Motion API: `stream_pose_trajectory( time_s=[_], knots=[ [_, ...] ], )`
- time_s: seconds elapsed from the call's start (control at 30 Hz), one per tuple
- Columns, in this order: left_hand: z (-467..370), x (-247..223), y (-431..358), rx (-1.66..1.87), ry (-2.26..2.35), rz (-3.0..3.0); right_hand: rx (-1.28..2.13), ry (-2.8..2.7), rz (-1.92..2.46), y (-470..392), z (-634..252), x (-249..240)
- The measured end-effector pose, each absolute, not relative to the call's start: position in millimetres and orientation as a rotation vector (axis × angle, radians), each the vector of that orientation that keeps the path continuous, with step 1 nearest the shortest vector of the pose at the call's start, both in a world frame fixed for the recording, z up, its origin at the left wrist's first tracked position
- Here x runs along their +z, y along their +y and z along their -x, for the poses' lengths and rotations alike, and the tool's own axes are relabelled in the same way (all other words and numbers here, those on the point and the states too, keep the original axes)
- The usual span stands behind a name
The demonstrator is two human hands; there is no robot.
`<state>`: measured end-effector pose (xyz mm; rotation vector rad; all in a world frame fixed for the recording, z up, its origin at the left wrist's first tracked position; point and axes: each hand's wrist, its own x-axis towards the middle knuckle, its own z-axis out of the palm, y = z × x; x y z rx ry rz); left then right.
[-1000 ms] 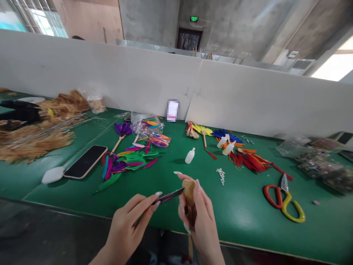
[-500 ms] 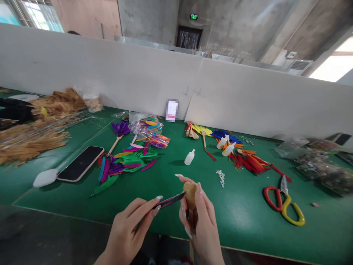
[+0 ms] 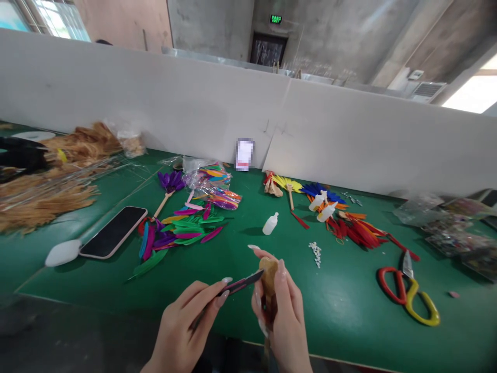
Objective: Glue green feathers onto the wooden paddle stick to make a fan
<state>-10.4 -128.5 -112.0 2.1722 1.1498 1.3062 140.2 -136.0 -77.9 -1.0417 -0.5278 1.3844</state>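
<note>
Between the thumb and fingers of my left hand (image 3: 190, 316), closed in a pinch, is a slim dark pointed tool, apparently tweezers (image 3: 241, 284), with a pink streak along it. Its tip touches or nearly touches the rounded head of a tan wooden piece (image 3: 268, 274). My right hand (image 3: 286, 311) is wrapped round that piece and holds it upright, its narrow stem running down below the fingers. Just beyond the hands stands a small white squeeze bottle (image 3: 271, 224). Tiny white beads (image 3: 316, 254) lie in a loose pile to the right.
Scissors (image 3: 407, 290) with red and yellow handles lie at right. Loose feathers (image 3: 186, 228), a purple feather fan (image 3: 171, 181) and a phone (image 3: 114, 232) are at left. More feather fans (image 3: 287, 184) and bottles (image 3: 326, 212) sit before the white partition (image 3: 186, 103).
The view has shifted slightly, so the table things sit a little further right. Both hands keep their grips, with the tool's tip still at the wooden piece.
</note>
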Motion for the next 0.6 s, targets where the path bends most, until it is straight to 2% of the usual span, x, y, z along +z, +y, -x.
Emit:
stream_pose_trajectory(
  time_s=[0.6],
  knots=[
    [-4,-112,-145,1.425,1.230,-2.065,1.278,-0.341,0.962,-143,-120,-80]
  ],
)
